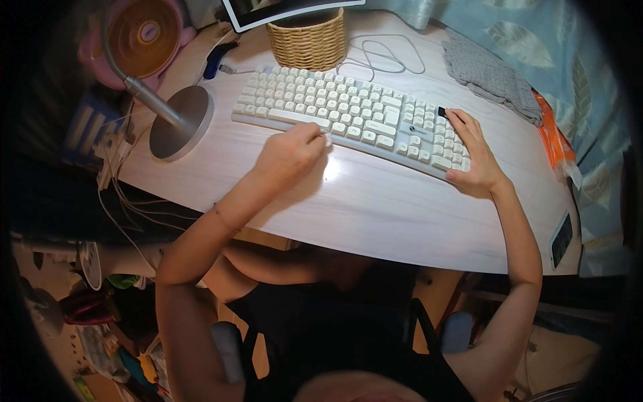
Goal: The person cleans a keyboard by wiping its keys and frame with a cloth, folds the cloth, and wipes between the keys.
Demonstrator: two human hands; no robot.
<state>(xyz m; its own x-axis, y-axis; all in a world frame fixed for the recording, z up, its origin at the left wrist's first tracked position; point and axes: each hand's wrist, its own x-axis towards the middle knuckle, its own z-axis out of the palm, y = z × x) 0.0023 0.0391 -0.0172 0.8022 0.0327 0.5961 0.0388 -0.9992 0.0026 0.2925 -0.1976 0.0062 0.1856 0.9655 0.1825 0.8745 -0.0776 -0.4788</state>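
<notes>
A white keyboard (pixel 321 100) with a grey-blue frame lies slantwise on the desk. My left hand (pixel 291 153) is closed at its front edge, just below the space bar. A small whitish bit (pixel 327 139) shows at these fingertips, too small to name. My right hand (pixel 479 157) grips the right end of the keyboard, thumb at the near edge and fingers at the far edge. Beside those fingertips is a small black patch (pixel 442 112) at the keyboard's top right corner.
A round silver lamp base (pixel 184 127) stands left of the keyboard. Behind are a wicker basket (pixel 307 41), a monitor (pixel 281 12) and a looped cable (pixel 395 59). A grey cloth (pixel 492 77), an orange packet (pixel 554 134) and a phone (pixel 561 240) lie on the right.
</notes>
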